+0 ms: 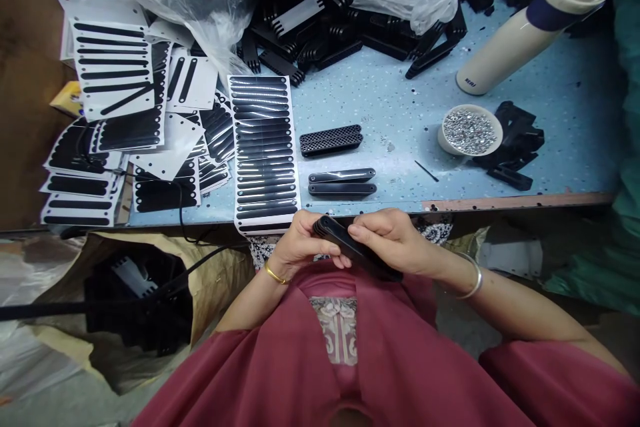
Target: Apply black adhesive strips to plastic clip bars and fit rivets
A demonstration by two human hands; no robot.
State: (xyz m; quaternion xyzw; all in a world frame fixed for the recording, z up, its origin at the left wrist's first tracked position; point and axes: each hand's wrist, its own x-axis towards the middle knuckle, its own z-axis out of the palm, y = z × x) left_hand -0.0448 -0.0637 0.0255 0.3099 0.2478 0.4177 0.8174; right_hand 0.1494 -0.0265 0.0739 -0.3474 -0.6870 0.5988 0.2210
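Observation:
A long black plastic part with slotted ends is held in front of my chest, just off the table's front edge. My left hand grips its left end, thumb along the side. Over its right half, my right hand is closed, thumb and finger pressed on the top face. On the table beyond lie two slim black strips side by side and a black piece with a mesh-patterned face. Left of these is a sheet of glossy black adhesive strips.
A white cup of small metal pieces stands right of centre, beside black parts. Behind it leans a cream bottle. Black parts and plastic bags fill the back. Strip sheets pile up left; an open sack sits below.

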